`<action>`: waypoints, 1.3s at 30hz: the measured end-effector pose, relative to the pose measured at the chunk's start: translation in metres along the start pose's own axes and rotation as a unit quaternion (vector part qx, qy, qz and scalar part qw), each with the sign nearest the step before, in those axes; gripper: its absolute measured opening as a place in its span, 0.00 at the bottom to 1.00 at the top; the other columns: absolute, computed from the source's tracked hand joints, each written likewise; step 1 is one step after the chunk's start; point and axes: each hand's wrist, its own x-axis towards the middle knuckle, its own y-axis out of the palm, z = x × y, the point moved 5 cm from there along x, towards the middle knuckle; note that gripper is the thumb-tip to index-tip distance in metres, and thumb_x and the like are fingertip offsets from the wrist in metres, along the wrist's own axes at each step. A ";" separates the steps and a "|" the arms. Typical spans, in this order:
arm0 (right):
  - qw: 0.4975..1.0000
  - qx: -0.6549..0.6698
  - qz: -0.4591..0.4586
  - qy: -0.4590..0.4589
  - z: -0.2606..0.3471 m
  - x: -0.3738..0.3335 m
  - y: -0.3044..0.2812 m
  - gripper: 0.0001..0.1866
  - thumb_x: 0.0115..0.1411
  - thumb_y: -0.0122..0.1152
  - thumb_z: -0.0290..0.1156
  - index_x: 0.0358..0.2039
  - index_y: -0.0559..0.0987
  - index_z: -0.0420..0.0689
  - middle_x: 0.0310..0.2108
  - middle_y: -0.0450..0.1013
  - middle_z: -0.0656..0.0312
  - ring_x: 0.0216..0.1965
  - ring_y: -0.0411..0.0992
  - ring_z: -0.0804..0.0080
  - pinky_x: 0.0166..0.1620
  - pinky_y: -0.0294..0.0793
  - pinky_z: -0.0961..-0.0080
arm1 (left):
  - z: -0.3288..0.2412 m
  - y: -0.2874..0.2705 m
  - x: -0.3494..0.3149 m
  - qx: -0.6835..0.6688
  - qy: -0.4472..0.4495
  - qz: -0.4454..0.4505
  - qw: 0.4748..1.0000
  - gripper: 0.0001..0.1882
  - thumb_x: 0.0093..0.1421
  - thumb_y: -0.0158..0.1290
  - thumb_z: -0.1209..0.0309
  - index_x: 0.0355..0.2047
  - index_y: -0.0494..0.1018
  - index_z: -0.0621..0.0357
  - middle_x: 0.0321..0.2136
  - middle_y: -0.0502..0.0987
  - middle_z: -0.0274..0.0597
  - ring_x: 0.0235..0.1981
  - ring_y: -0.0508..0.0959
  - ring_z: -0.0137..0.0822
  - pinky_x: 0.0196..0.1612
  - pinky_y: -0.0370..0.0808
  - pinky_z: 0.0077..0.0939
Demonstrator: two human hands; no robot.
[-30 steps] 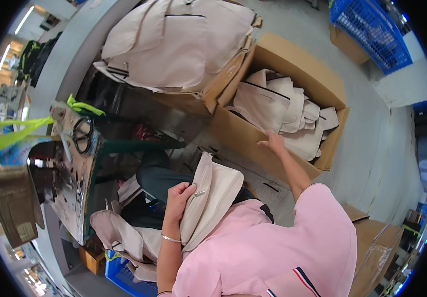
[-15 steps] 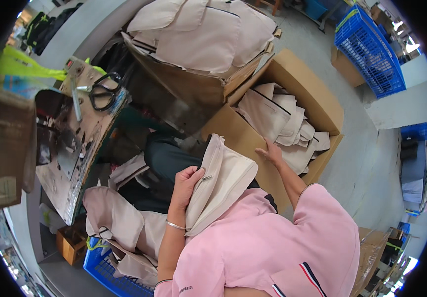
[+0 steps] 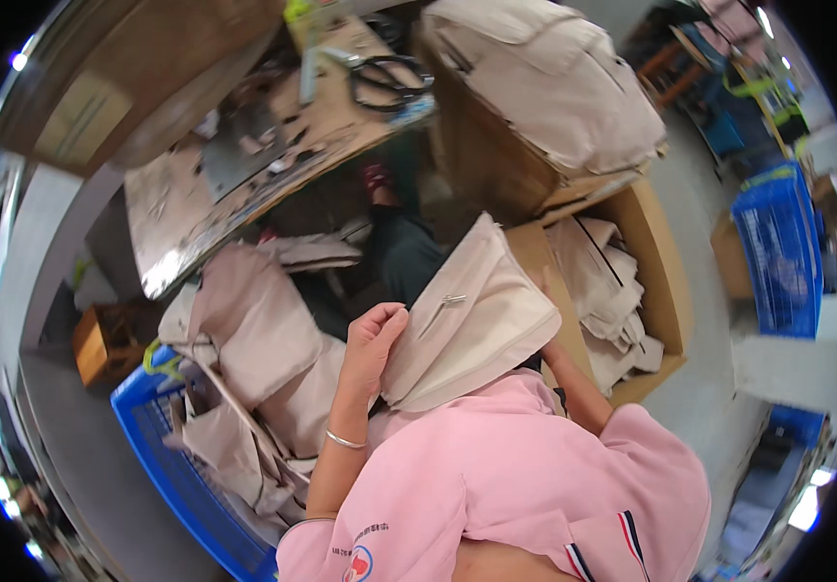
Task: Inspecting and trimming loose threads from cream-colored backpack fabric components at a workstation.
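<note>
A beige fabric piece [image 3: 482, 315] with a small metal zipper pull lies across my lap, its upper corner raised. My left hand [image 3: 376, 339], with a bangle at the wrist, is closed at its left edge, thumb pressed to fingers. My right hand [image 3: 551, 351] is at the piece's right edge, mostly behind it, so its fingers are hidden. Beside that hand stands an open cardboard box [image 3: 673, 291] with more beige pieces [image 3: 598, 281] inside.
To the left, a blue plastic basket [image 3: 137, 412] is heaped with beige pieces [image 3: 258, 335]. Black-handled scissors [image 3: 389, 82] lie on a worn worktable [image 3: 181, 218]. A large box [image 3: 496, 145] piled with beige fabric stands ahead; a blue crate [image 3: 777, 252] is at far right.
My view has turned, shifting the table and boxes rightward. My right hand has moved from the cardboard box's edge to behind the fabric piece. My left hand stays at the piece's left edge.
</note>
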 end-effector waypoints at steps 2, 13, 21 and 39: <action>0.985 0.124 -0.112 -0.041 0.066 0.031 -0.075 0.30 0.64 0.57 0.38 0.64 0.65 0.40 0.71 0.50 0.49 0.71 0.52 0.52 0.68 0.54 0.58 | -0.009 -0.011 -0.011 0.031 0.039 -0.018 0.999 0.09 0.64 0.58 0.69 0.40 0.80 0.62 0.29 0.77 0.24 0.30 0.71 0.16 0.35 0.68 0.12; 0.890 0.019 0.213 -0.402 0.350 0.073 -0.145 0.24 0.48 0.73 0.38 0.46 0.80 0.46 0.34 0.78 0.58 0.37 0.74 0.58 0.43 0.71 0.64 | -0.111 0.021 -0.037 0.295 0.221 0.026 0.929 0.11 0.58 0.58 0.70 0.39 0.79 0.63 0.33 0.81 0.51 0.32 0.82 0.43 0.37 0.76 0.29; 0.843 0.027 0.078 -0.532 0.364 0.092 -0.172 0.09 0.50 0.71 0.39 0.23 0.80 0.49 0.19 0.73 0.67 0.23 0.71 0.70 0.34 0.66 0.72 | -0.066 -0.054 -0.074 0.469 0.283 -0.036 0.836 0.22 0.56 0.62 0.72 0.53 0.76 0.57 0.49 0.79 0.47 0.55 0.76 0.43 0.58 0.70 0.35; 0.877 0.206 0.394 -0.180 0.246 0.111 -0.145 0.20 0.60 0.61 0.25 0.54 0.75 0.41 0.43 0.78 0.56 0.43 0.74 0.72 0.43 0.76 0.74 | -0.177 0.093 -0.046 0.387 0.416 0.051 0.821 0.22 0.59 0.51 0.82 0.54 0.76 0.54 0.42 0.81 0.44 0.37 0.82 0.44 0.42 0.77 0.26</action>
